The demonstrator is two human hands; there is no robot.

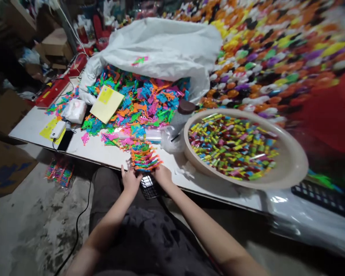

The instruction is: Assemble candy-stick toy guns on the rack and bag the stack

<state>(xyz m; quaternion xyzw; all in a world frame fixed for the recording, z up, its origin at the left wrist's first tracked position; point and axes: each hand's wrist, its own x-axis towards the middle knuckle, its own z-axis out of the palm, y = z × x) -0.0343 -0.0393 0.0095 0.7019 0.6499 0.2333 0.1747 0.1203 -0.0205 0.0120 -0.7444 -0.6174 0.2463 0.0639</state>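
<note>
Head view looks down on a white worktop [103, 151] that runs from the near left to the far right. Across its far right side spreads a blurred field of many-coloured small toys [276, 50]. A white plastic sack [161, 50] lies at the far middle, spilling a heap of bright plastic pieces [143, 101] toward the near edge, with a yellow sheet [107, 103] on top. A round beige basin [290, 165] of small coloured sticks overhangs the near edge on the right. At the near edge, left hand [130, 180] and right hand [161, 174] flank a stacked bundle of orange and pink pieces [143, 157], each grip closed against its sides.
</note>
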